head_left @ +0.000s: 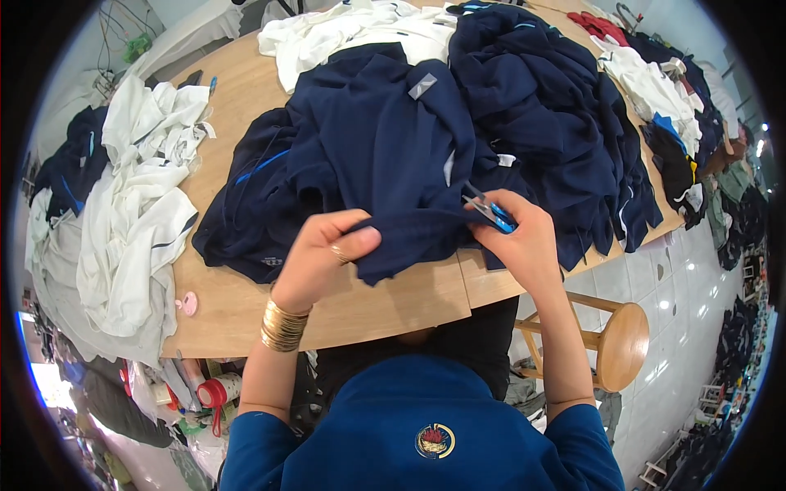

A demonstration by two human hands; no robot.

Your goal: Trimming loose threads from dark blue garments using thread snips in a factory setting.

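Note:
A navy blue garment [385, 155] lies spread over the table, its near edge lifted toward me. My left hand [332, 250] pinches that edge between thumb and fingers, with gold bangles on the wrist. In my right hand [516, 233] is a small pair of thread snips [491, 214] with blue grips, the metal blades pointing up and left. The right fingers also sit against the garment's edge; whether they grip the cloth too, I cannot tell. A grey-white label patch [422, 86] shows on the garment's upper part.
More navy garments [540, 106] are heaped at the right, white garments [139, 204] at the left and white cloth [352, 33] at the back. A pink round item [189, 304] lies by the left front edge of the wooden table [393, 307]. A wooden stool [622, 347] stands below right.

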